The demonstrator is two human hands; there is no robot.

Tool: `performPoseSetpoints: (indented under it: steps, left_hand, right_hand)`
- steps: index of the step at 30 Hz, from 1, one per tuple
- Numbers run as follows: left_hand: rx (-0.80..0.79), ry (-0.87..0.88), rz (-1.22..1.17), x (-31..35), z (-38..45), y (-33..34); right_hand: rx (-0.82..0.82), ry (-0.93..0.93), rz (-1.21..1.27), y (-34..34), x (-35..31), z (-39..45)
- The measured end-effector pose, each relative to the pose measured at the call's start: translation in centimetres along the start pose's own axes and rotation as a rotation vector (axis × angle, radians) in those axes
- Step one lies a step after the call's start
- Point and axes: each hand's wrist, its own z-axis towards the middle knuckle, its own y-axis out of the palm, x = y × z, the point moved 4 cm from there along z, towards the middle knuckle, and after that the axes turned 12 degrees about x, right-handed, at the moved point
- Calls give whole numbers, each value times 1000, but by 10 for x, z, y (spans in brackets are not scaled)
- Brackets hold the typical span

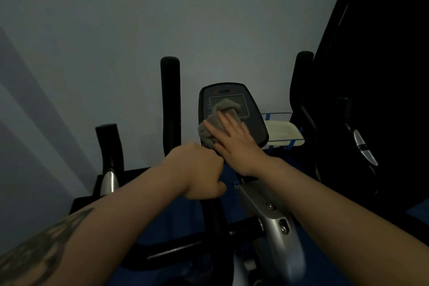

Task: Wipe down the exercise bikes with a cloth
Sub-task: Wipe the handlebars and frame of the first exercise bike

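The right hand (234, 141) lies flat, fingers straight, pressing a crumpled grey cloth (218, 121) against the bike's screen (232, 114), near its lower left edge. The left hand (199, 169) is clenched round a dark bar below. Upright handlebars (170, 104) stand close on both sides.

Hidden under the grey cloth (219, 121) and the flat right hand (234, 144): the lower left of the console (253, 109) screen. Too dim to read: the console's markings. Swallowed by the curled left hand (197, 172): whatever bar lies inside it (likely a handlebar, unclear). Cut off at 3 o'clock: a dark machine (383, 76). Cut off at 6 o'clock: the bike frame (281, 234).
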Motion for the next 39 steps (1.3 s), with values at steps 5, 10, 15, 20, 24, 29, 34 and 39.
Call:
performPoseSetpoints:
  steps: [5, 10, 15, 20, 24, 29, 34, 39]
  left_hand:
    - [-9, -2, 21, 0, 1, 0]
    - [1, -8, 4, 0, 0, 0]
    - [8, -10, 19, -1, 0, 0]
    - [-13, 5, 8, -1, 0, 0]
    - [7, 26, -13, 0, 0, -1]
    - [66, 21, -5, 1, -1, -7]
    - [324, -107, 16, 3, -14, -10]
    - [456, -233, -50, 24, -38, -5]
  right_hand:
    - [97, 140, -29, -14, 38, 25]
    - [211, 96, -121, 5, -12, 50]
    - [125, -100, -130, -13, 21, 77]
    - [306, 423, 10, -18, 41, 74]
    - [239, 167, 95, -14, 24, 24]
    - [96, 307, 247, -44, 24, -12]
    - [-293, 403, 151, -41, -5, -70]
    - [-94, 466, 222, -52, -25, -129]
